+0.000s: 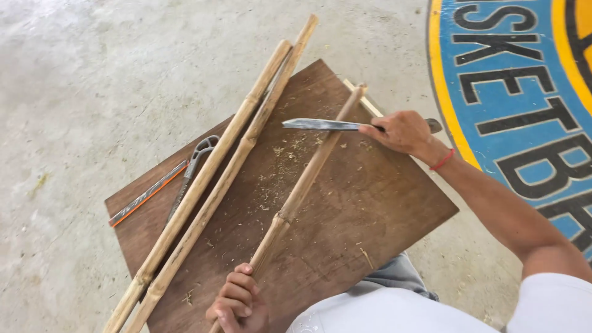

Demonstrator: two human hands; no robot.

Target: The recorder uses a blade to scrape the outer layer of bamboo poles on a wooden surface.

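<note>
- The left hand [239,303], nearest, is clamped round the lower end of a bamboo stick [305,182] that lies slanted across the brown board [382,209].
- The right hand [402,131] is closed on the handle of a long knife [324,124], its blade crossing the stick's upper part.
- Left of the stick lie two longer bamboo poles [216,179], side by side.
- Beyond them on the board lie pliers [196,163] and an orange-edged strip [148,193].

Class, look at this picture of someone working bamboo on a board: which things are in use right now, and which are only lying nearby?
In use:
- bamboo pole, gripped by the left hand
- knife, held by the right hand, blade on that pole
- wooden board underneath

Lying about:
- two longer bamboo poles
- pliers-like tool
- thin orange-edged strip
</note>
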